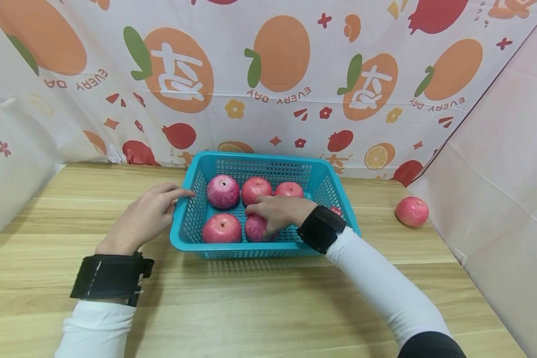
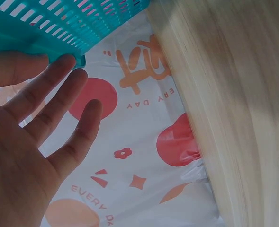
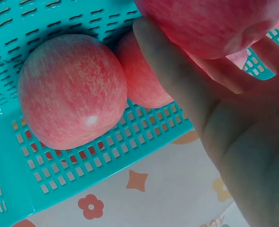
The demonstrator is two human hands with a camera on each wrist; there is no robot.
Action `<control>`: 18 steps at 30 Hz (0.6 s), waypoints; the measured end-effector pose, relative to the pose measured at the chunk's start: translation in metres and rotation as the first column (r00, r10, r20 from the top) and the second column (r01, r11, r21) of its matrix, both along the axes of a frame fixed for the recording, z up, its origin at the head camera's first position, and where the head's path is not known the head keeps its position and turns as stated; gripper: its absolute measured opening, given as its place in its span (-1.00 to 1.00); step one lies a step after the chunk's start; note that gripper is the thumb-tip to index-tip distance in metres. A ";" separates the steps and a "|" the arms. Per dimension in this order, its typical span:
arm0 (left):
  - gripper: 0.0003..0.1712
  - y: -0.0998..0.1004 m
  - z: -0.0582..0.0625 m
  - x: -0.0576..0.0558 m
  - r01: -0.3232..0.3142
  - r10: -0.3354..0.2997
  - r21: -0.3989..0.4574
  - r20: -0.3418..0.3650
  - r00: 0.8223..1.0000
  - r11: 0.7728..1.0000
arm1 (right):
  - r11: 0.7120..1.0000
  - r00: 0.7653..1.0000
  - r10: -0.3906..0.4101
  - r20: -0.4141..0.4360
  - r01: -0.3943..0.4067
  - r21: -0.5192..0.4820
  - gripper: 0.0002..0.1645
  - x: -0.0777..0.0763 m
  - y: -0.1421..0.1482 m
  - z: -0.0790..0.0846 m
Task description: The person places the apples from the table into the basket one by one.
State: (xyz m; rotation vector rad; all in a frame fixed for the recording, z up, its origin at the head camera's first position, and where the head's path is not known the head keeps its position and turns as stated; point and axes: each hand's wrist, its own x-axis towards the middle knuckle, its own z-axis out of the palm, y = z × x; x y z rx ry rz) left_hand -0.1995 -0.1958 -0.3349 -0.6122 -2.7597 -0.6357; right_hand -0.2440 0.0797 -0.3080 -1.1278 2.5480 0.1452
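Observation:
A blue plastic basket [image 1: 259,247] with slotted walls holds several red apples. My right hand [image 1: 279,211] reaches into it and grips an apple [image 1: 255,228] in the front row; in the right wrist view the thumb and fingers lie around this apple [image 3: 215,23]. Beside it sits another front apple [image 1: 222,228]. Behind are a darker apple [image 1: 223,191], a middle apple [image 1: 256,189] and a right-hand apple [image 1: 289,189], partly covered by the right hand. My left hand [image 1: 145,219] touches the basket's left rim with its fingertips, fingers spread and fairly straight in the left wrist view.
One apple [image 1: 412,212] lies on the wooden table [image 1: 250,308], right of the basket near the side wall. A fruit-printed sheet [image 1: 232,74] stands directly behind the basket. White sheeting [image 1: 488,199] borders the table on the right.

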 end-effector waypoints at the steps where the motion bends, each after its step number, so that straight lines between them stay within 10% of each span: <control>1: -0.53 0.000 0.000 0.000 0.001 -0.001 0.001 -0.001 1.000 1.000 | 1.000 1.000 0.000 0.000 0.000 0.005 -0.26 0.000 0.000 0.000; 18: -0.55 0.001 0.000 -0.001 -0.010 0.010 0.011 -0.005 1.000 1.000 | 1.000 0.999 0.020 0.032 -0.020 0.002 -0.29 -0.001 -0.001 0.002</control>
